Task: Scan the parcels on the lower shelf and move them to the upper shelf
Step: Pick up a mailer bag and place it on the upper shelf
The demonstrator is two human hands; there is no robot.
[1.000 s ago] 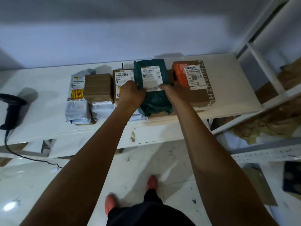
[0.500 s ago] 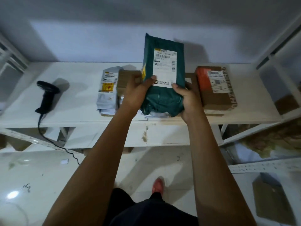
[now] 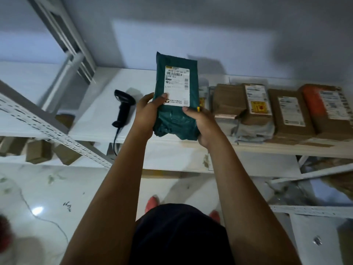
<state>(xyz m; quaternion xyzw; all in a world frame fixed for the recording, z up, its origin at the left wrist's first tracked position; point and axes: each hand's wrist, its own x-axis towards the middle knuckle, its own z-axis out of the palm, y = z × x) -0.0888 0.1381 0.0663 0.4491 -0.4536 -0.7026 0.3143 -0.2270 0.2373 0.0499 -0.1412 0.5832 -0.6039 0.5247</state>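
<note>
I hold a dark green mailer bag (image 3: 175, 119) with a white shipping label upright above the white shelf (image 3: 99, 111). My left hand (image 3: 148, 108) grips its left edge, thumb on the label's lower corner. My right hand (image 3: 202, 123) grips the lower right side from beneath. A black handheld scanner (image 3: 123, 106) lies on the shelf just left of my left hand, its cable hanging over the front edge. To the right, brown cardboard parcels (image 3: 290, 113) and a grey mailer (image 3: 252, 131) lie in a row, ending with an orange-topped box (image 3: 324, 106).
A perforated white shelf upright (image 3: 47, 127) slants across the left. Small cardboard boxes (image 3: 38, 152) sit on a lower level at left. Crumpled brown paper (image 3: 338, 178) lies at lower right. The glossy white floor and my feet show below.
I lifted the green bag off the row of parcels and carried it left and upward. It now stands upright near the scanner, and the view has swung left.
</note>
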